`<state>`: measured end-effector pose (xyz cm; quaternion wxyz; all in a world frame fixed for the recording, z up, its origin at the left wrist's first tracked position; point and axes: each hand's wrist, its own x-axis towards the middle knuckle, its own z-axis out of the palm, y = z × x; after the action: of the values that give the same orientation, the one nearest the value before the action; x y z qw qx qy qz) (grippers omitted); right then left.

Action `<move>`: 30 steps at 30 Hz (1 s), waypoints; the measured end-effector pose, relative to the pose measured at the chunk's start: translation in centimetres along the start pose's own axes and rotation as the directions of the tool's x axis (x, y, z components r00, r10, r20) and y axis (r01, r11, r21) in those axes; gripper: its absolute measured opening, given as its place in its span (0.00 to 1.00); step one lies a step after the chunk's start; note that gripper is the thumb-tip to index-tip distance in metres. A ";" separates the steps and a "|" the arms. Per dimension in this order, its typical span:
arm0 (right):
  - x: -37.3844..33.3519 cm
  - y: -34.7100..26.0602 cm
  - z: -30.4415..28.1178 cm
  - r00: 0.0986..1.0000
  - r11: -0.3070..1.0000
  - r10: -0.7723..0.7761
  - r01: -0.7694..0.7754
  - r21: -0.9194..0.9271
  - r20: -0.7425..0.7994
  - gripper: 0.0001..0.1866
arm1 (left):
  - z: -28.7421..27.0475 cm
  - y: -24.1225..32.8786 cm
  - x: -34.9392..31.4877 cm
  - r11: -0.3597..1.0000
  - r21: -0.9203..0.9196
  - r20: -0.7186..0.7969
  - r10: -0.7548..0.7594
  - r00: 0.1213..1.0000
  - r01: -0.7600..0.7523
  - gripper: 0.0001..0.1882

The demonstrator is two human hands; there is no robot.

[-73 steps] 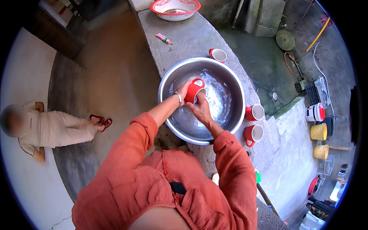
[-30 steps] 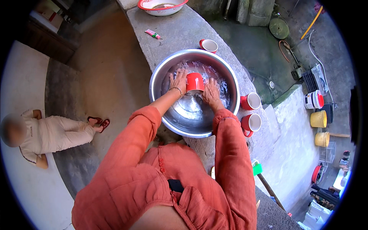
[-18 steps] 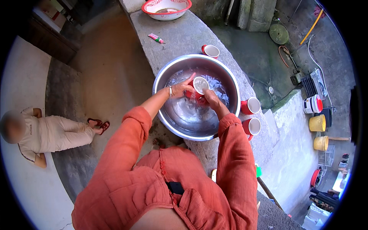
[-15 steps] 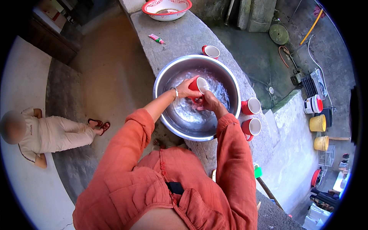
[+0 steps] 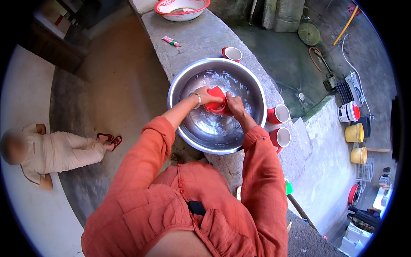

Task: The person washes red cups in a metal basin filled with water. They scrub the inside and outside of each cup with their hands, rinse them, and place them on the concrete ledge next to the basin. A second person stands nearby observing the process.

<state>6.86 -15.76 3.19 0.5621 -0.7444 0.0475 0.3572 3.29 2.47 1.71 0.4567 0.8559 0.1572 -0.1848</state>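
Nearest the camera, two forearms in loose orange sleeves (image 5: pixel 257 180) reach forward over a grey concrete counter (image 5: pixel 201 40) into a wide steel basin (image 5: pixel 201 137) that sits close to the counter's near end and spans most of its width. Inside the basin, over wet, glinting metal, both hands are closed on a red cup (image 5: pixel 216 101): the left hand (image 5: pixel 206 95), with a thin bangle at the wrist, wraps the cup's left side, and the right hand (image 5: pixel 234 105) presses against its right side with fingers curled around it. The cup lies tilted within the basin, a little beyond its centre, so its mouth cannot be made out. Just beside the basin, along the counter's right edge, stand two red mugs with white insides, one (image 5: pixel 279 138) nearer and one (image 5: pixel 278 114) just behind it. Just past the basin's far rim stands a third red mug (image 5: pixel 231 54). Farther along the counter, toward its left edge, lies a small tube (image 5: pixel 171 41), and at the far end rests a white bowl with a red rim (image 5: pixel 181 8). On the floor well to the left sits a small child (image 5: pixel 51 152).
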 end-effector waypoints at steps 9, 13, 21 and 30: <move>-3.1 -0.1 -2.4 0.700 0.467 -0.711 0.391 -0.793 -0.074 0.13 | -2.8 2.2 -4.6 0.388 -0.848 0.408 0.046 0.912 0.360 0.38; -5.7 1.6 -1.8 0.792 0.025 -0.608 0.087 -0.996 0.054 0.10 | -4.0 3.9 -5.8 0.626 -0.754 0.281 0.034 0.959 0.199 0.38; -2.2 3.3 -3.2 0.831 0.541 -0.555 0.400 -0.740 0.044 0.09 | -4.2 1.9 -7.2 0.223 -0.948 0.308 0.457 0.835 0.227 0.34; -8.9 -5.1 0.6 0.819 0.736 -0.561 0.559 0.381 -0.120 0.13 | -3.2 2.9 -8.5 0.404 -0.914 0.211 0.377 0.902 0.044 0.32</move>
<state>2.36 -16.31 12.40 0.7829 -0.5928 -0.1075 0.1554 -2.41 2.70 9.40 0.8807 0.4321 0.0498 -0.1878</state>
